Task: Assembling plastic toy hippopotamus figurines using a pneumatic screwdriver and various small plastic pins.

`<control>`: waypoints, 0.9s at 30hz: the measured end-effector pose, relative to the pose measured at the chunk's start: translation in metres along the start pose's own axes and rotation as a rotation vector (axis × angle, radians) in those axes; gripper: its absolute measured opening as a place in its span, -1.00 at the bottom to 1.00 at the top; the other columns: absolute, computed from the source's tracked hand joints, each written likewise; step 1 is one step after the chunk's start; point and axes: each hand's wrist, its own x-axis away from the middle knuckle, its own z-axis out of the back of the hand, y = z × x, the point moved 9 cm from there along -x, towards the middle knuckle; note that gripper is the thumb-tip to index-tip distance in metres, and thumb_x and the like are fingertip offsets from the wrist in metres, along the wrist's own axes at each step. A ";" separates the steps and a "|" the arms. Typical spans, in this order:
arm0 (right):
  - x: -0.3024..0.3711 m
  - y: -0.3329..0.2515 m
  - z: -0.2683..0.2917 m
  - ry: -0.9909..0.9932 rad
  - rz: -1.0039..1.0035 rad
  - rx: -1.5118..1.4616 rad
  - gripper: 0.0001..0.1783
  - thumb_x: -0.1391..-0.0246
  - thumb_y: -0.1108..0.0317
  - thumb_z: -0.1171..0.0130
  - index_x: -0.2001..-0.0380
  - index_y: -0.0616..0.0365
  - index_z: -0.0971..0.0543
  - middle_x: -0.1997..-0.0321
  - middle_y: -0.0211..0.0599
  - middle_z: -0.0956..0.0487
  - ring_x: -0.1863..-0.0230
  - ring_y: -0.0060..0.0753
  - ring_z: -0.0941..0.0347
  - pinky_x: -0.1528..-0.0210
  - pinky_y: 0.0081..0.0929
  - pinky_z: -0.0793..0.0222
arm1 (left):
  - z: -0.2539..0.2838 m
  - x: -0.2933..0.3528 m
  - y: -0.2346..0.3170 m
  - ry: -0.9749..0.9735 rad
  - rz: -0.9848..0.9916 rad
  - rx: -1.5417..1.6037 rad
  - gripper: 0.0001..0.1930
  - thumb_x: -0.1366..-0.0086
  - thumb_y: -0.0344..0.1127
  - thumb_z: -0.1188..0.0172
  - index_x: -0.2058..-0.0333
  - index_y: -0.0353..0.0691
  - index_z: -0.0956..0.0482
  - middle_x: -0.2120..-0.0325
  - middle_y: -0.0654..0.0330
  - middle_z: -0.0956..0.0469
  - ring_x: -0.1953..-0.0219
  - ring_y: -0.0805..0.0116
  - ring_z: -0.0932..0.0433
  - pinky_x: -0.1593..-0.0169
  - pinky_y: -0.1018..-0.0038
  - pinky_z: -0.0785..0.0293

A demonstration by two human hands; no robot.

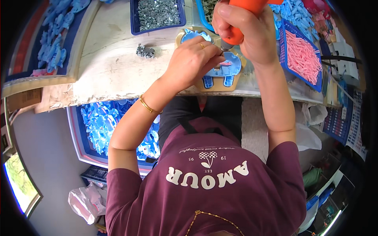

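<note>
My right hand (pixel 258 37) grips an orange power screwdriver (pixel 235 36) whose bit points down at a blue plastic toy shell (pixel 233 66). That shell lies hollow side up in a tan holding block (pixel 226 86) at the bench's near edge, with a small pink piece (pixel 225 63) inside it. Over the shell's left part is my left hand (pixel 193 59), its fingers pressed together right beside the bit; whatever they pinch is hidden. Left of the block, a small heap of dark metal screws (pixel 145 51) rests on the worn bench top (pixel 114 51).
A dark blue tray (pixel 136 32) of small metal parts stands at the back. To the right is a blue basket (pixel 283 51) of pink strips, beside piled blue parts (pixel 293 15). A bin (pixel 73 126) of blue pieces sits below the bench; another tray (pixel 29 51) is at far left.
</note>
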 end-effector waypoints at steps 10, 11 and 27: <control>0.023 0.021 0.034 0.057 -0.031 0.107 -0.70 -0.10 0.53 -0.20 0.08 0.27 -0.43 0.53 -0.40 -0.50 0.63 -0.66 -0.36 0.62 -0.68 -0.20 | -0.014 0.007 0.006 -0.056 0.068 -0.051 -0.59 -0.04 -0.08 -0.43 0.16 -0.14 -0.62 0.16 0.20 -0.61 0.07 0.18 -0.53 0.03 0.28 -0.50; 0.025 0.026 0.041 0.076 -0.019 0.090 -0.69 -0.11 0.53 -0.20 0.07 0.26 -0.42 0.52 -0.41 -0.49 0.63 -0.66 -0.35 0.61 -0.68 -0.20 | -0.020 0.009 0.010 -0.097 0.028 -0.078 -0.57 -0.04 -0.06 -0.42 0.14 -0.13 -0.62 0.09 0.21 -0.58 0.00 0.18 -0.51 -0.02 0.28 -0.48; 0.033 0.049 0.060 0.128 0.052 0.058 -0.68 -0.08 0.50 -0.20 0.11 0.19 -0.38 0.54 -0.41 -0.44 0.65 -0.63 -0.34 0.58 -0.65 -0.26 | -0.036 0.018 0.011 -0.154 0.011 -0.183 -0.69 -0.09 -0.07 -0.39 0.29 -0.14 -0.66 0.03 0.26 -0.53 -0.06 0.22 -0.46 -0.13 0.30 -0.37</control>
